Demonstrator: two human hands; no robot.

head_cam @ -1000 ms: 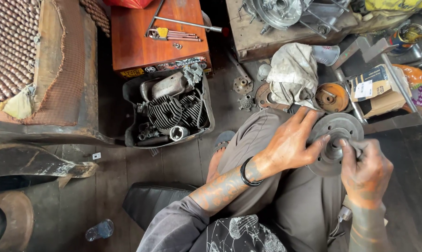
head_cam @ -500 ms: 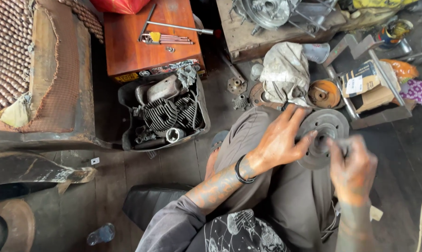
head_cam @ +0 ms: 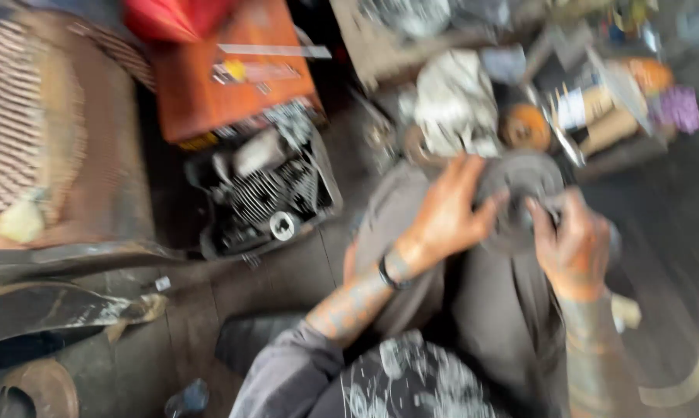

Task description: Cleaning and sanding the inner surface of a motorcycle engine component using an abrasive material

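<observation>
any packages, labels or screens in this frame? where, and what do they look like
Carton: upper right among the clutter, boxy, tan with a white label; blurred.
Sticker: on the orange box, upper left, small, yellow and white.
Pouch: far right, small, purple.
No screens or signs.

Your hands hold a dark grey metal disc [head_cam: 519,197]; at 10 o'clock from it sits an orange-red box [head_cam: 233,85], at 2 o'clock a purple item [head_cam: 680,108], at 12 o'clock a white-grey rag [head_cam: 454,101]
</observation>
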